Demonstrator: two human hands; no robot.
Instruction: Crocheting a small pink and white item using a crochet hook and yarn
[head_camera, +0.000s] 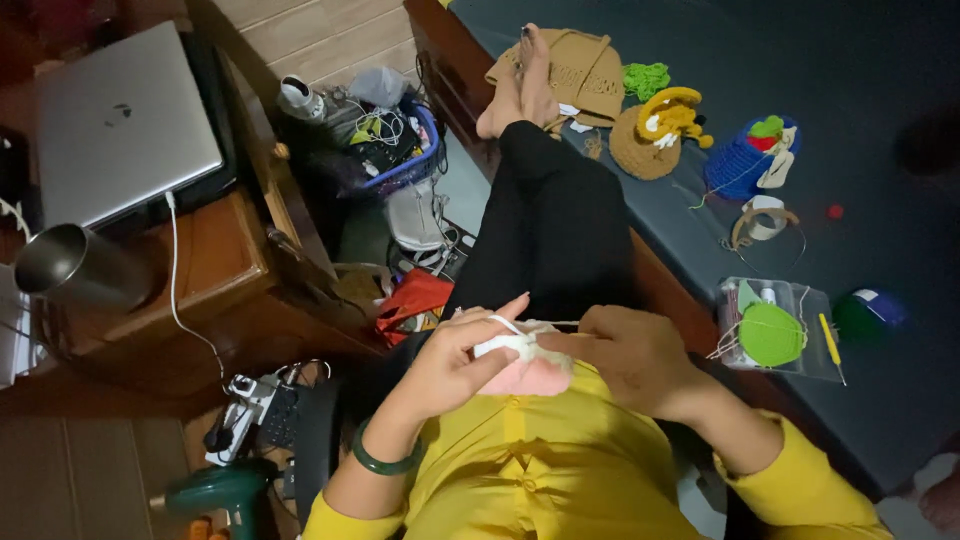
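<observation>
My left hand (462, 352) pinches a small pink and white crochet piece (525, 368), with white yarn looped over its index finger. My right hand (632, 358) is closed around the other side of the same piece, fingers curled; a crochet hook is hard to make out. Both hands sit close together just above my yellow shirt (540, 470). A green bangle (385, 462) circles my left wrist. My black-trousered leg (550, 225) stretches forward, foot resting on a dark mattress (880, 260).
On the mattress lie a tan crochet bag (585, 72), green yarn (647, 78), a brown and yellow crochet piece (655, 135), a blue one (745, 160) and a clear pouch with a green disc (770, 332). Left: a wooden desk (215, 265) with laptop (120, 120), steel cup (70, 265), cluttered blue basket (395, 150).
</observation>
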